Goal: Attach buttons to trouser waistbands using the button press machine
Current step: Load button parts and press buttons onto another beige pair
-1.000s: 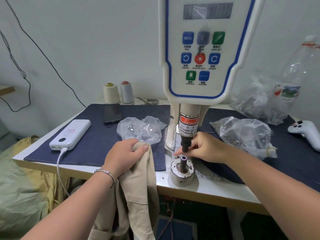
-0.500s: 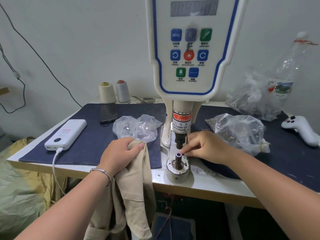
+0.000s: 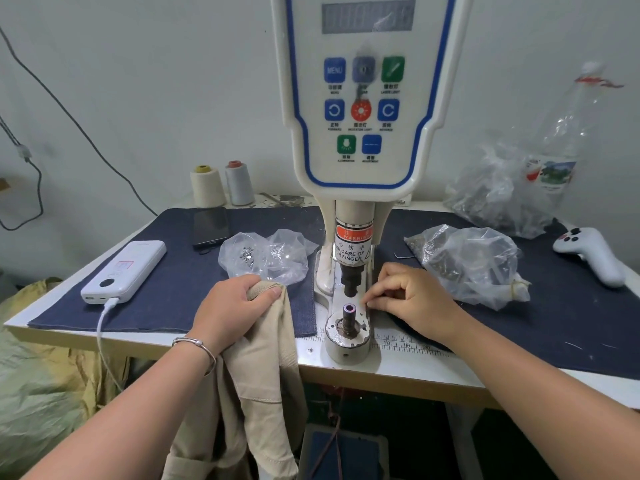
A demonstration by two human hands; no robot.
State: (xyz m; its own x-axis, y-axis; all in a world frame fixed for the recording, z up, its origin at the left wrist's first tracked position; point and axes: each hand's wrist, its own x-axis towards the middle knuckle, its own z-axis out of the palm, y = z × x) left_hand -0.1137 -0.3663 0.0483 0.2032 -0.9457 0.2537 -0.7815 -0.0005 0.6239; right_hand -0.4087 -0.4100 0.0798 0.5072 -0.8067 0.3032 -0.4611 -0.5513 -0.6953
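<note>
White table (image 3: 408, 370) with a navy cloth (image 3: 180, 271) against a pale wall; button press machine (image 3: 360, 109) stands at centre, its lower die post (image 3: 349, 311) bare under the punch. Beige trousers (image 3: 263, 368) hang over the front edge just left of the die, left hand (image 3: 232, 308) gripping the waistband; right hand (image 3: 412, 297) just right of the post, fingers curled, thumb and forefinger pinched together, cannot tell on what. Clear plastic bags (image 3: 471, 265) on either side, power bank (image 3: 124, 271) far left.

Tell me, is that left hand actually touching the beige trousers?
Touching. The head view shows the left hand gripping the beige trousers at their top edge, thumb and fingers curled round the bunched cloth, beside the press machine.
</note>
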